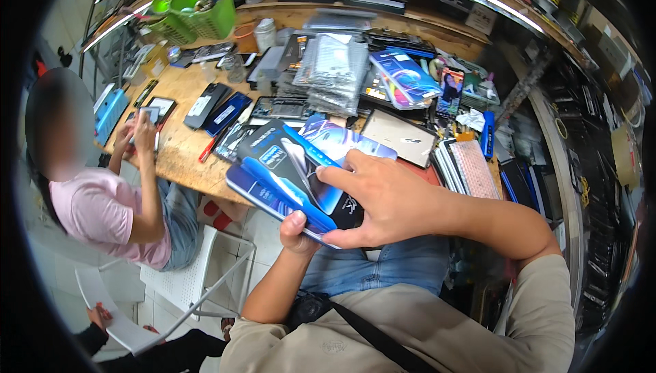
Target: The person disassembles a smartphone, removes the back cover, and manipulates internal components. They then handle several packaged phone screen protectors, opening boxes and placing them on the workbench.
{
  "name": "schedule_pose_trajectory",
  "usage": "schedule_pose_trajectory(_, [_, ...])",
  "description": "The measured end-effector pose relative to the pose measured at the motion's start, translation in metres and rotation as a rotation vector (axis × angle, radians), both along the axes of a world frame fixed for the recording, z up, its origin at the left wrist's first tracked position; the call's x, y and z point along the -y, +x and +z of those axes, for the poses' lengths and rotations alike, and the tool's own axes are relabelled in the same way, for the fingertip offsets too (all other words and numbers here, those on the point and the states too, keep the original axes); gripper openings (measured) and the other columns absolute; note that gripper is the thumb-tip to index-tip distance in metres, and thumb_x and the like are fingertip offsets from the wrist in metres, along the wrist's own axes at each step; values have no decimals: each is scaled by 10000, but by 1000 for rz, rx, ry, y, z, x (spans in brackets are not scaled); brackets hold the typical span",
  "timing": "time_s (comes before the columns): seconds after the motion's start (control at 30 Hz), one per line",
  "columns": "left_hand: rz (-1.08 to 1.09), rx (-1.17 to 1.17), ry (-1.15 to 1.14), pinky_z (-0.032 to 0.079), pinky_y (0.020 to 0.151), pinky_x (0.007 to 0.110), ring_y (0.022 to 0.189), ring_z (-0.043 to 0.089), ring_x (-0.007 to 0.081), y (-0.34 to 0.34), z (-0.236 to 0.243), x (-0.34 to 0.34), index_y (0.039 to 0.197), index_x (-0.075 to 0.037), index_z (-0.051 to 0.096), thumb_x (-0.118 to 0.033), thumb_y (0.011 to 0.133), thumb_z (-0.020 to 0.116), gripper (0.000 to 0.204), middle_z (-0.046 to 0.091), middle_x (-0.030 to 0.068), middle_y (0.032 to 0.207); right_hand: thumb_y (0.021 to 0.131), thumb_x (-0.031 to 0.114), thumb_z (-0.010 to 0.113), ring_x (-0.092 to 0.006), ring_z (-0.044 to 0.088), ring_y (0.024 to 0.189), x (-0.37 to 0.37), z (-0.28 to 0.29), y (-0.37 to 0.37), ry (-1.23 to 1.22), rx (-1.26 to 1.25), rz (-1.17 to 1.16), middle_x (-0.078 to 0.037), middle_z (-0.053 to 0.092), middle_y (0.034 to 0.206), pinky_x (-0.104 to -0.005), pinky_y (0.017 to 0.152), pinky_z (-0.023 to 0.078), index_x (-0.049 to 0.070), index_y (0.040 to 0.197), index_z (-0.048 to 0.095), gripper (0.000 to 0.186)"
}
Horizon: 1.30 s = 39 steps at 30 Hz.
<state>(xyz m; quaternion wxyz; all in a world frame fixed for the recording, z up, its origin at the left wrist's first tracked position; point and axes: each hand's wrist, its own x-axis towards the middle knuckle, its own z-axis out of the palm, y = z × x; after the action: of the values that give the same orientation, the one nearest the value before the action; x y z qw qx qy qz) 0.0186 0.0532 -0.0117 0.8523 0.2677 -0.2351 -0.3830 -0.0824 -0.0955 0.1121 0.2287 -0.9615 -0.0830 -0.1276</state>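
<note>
In front of my lap I hold several flat, printed blue packets [256, 190], partly fanned, with a black-and-blue packet [277, 151] on top. My left hand [298, 233] grips them at the lower edge, its thumb on top and its other fingers hidden below. My right hand [393, 192] closes over the right side of the black-and-blue packet, thumb along the near edge and forefinger across its face. Another pale blue-purple printed packet [321, 128] shows just beyond them. What the packets contain, if anything, is hidden.
The wooden bench [179, 153] bears stacked wrapped parcels [333, 65], more blue printed packets [404, 76], a lit phone [450, 91] and a red pen [207, 151]. To my left a person in pink [109, 212] handles a phone, by a white chair [181, 281]. Shelves crowd the right.
</note>
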Motion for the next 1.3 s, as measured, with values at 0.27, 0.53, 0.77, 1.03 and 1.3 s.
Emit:
schedule_pose_trajectory(0.27, [-39,-22,-256,451,1170,540,1362,569,350,33,8,33,1578,-41,404,-632,1002,523,834,556,204,1498,751,390,884,-256,667,946,65,37,-7,478,-117,-98,-185,645,1128,-396,834,548,69,1433,573,816])
schedule_pose_trajectory(0.53, [-12,-155,-444,456,1125,615,1362,497,455,74,38,26,1628,11,298,-645,993,546,947,439,334,1515,683,560,807,-285,744,1086,227,54,7,269,69,-1022,-195,772,1159,-381,970,560,36,1351,693,857])
schedule_pose_trajectory(0.77, [220,-204,-298,489,1083,603,1337,523,436,81,26,-21,1606,34,332,-602,970,533,922,467,300,1508,679,703,805,-375,710,1196,327,52,113,-104,13,-1224,-213,742,1280,-438,1066,544,-7,1234,752,903])
schedule_pose_trajectory(1.03, [193,-113,-331,373,1180,700,1414,496,499,70,31,8,1644,-84,363,-596,1000,514,836,475,300,1554,859,592,804,-388,639,1289,358,37,150,-166,254,-1179,-268,654,1376,-496,1063,523,1,1352,645,786])
schedule_pose_trajectory(1.3, [168,83,-37,475,1136,552,1320,598,374,54,49,57,1565,-12,404,-612,1004,562,836,555,232,1487,747,415,937,-269,722,1069,100,58,26,213,71,-4,-190,729,1185,-375,944,564,0,1329,680,760])
